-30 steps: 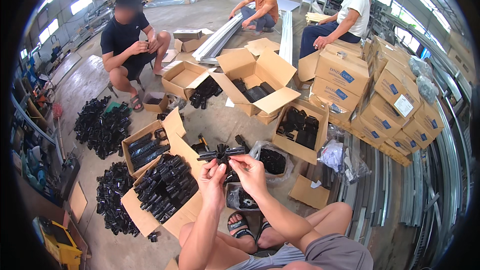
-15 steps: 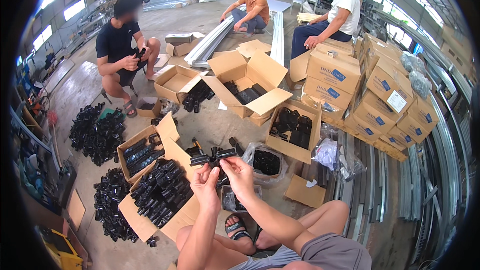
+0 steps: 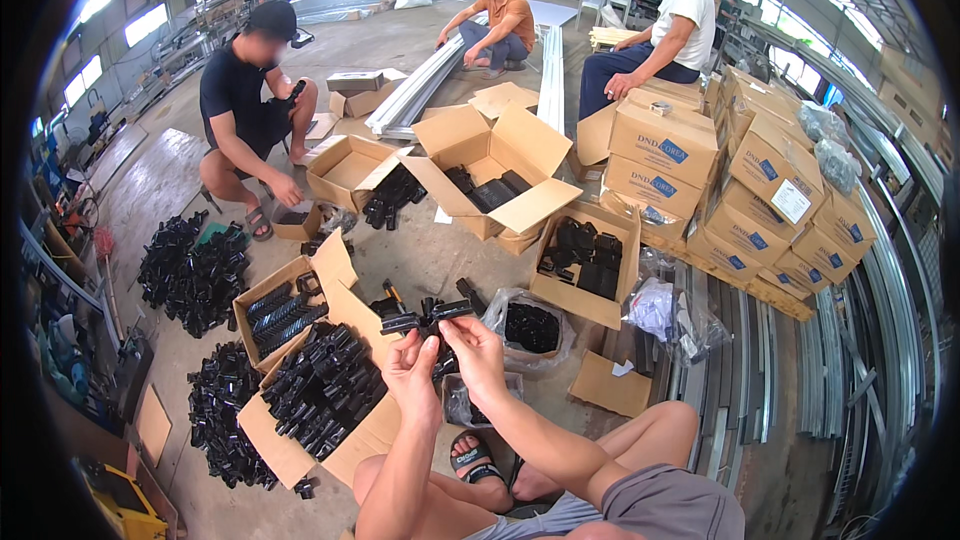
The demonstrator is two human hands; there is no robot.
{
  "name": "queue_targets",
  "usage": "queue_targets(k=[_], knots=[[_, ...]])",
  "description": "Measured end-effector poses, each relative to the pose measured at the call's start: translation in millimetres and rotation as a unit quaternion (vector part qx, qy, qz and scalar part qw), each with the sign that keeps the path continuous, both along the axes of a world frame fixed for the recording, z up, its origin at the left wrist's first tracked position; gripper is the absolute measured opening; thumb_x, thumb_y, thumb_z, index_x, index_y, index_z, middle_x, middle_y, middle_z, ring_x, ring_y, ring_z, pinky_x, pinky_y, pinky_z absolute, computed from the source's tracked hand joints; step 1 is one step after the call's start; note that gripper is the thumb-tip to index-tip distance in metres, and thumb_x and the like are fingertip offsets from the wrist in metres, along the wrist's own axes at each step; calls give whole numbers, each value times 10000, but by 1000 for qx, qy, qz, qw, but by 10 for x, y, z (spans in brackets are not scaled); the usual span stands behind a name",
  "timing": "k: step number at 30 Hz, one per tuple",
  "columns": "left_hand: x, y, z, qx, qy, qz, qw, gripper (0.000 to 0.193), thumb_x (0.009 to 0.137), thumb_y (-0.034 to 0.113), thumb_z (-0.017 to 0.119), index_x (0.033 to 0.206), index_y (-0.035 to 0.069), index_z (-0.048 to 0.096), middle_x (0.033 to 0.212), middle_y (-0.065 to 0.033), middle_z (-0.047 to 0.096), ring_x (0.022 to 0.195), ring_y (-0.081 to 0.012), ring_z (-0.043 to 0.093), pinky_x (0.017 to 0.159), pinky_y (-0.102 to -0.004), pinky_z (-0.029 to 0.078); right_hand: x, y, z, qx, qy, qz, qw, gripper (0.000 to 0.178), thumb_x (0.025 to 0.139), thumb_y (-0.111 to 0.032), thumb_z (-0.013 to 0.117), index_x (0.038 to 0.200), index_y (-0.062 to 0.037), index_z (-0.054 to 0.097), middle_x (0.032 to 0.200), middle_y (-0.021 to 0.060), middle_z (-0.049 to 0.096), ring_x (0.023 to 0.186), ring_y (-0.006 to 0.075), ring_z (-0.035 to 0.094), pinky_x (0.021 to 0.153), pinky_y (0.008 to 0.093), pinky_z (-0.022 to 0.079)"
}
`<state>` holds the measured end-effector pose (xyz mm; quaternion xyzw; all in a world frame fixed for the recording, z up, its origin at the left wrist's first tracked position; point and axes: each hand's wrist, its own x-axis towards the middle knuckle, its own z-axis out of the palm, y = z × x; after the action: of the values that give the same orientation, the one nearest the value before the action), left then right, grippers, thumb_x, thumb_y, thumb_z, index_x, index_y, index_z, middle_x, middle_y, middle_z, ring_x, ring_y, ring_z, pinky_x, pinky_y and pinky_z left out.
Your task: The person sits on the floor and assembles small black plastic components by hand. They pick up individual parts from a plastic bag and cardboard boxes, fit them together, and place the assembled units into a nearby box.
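My left hand point(image 3: 413, 368) is closed on a short black plastic part point(image 3: 400, 322), pinched between thumb and fingers. Close beside it my right hand point(image 3: 478, 352) pinches another black plastic part point(image 3: 452, 310). The two parts are held up at nearly the same height, with their inner ends near each other; whether they touch is unclear. Behind them lie more dark parts point(image 3: 470, 292), partly hidden by my hands. An open carton point(image 3: 375, 430) full of similar black parts point(image 3: 330, 385) stands left of my hands.
Loose black parts form heaps point(image 3: 195, 265) on the floor at left. A clear bag point(image 3: 532, 328) of small black pieces and an open carton point(image 3: 625, 285) lie to the right. Stacked cartons point(image 3: 665, 145) and metal profiles point(image 3: 790, 380) flank the right side. Three people sit or squat beyond.
My hands and the two parts have hardly moved. The person at left has leaned forward and reached one hand down toward a small carton, keeping a black part in the other.
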<state>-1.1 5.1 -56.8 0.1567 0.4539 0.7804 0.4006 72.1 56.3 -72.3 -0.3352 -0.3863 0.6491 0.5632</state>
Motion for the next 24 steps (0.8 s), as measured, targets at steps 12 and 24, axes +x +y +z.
queue_targets(k=[12,24], knots=[[-34,-33,-2,6,3,-29,1000,323,888,18,729,1178,21,589,1021,-36,685,875,-79,641,729,-211,501,88,58,-60,86,-125,1,988,158,929,-148,720,978,-1,686,910,55,718,835,97,658,761,258,519],[-68,-8,-100,31,-60,-52,996,249,885,-18,727,1105,61,641,1076,-86,729,920,-102,678,797,-231,549,150,23,-17,215,-266,-77,937,159,901,-85,737,999,34,698,979,76,670,869,155,653,781,276,521]])
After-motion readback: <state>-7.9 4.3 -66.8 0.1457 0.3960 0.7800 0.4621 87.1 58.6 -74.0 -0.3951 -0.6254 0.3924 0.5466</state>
